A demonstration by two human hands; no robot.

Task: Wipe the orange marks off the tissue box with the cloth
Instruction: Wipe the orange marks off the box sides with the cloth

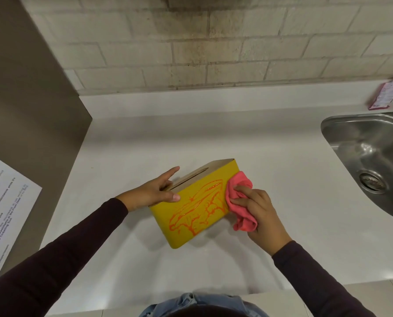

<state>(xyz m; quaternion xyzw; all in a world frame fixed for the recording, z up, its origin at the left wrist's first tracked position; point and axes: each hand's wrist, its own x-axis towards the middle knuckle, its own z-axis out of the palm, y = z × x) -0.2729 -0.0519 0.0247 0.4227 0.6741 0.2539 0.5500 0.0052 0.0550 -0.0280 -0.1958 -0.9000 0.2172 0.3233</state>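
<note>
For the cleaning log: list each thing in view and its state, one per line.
tissue box: on the counter, slot up
orange marks: unwiped, glossy, across the front face
cloth: bunched, pressed on the box's right end
left hand: holds the box, thumb on front
right hand: fingers curled round the cloth

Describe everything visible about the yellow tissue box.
The yellow rectangular tissue box has rounded corners and a tan, wood-looking top with a long slot. Glossy orange marks sprawl over its near long side. It sits askew on the white counter. The left hand holds its left end, thumb on the yellow face; the right hand presses a crumpled pink cloth against its right end.
</note>
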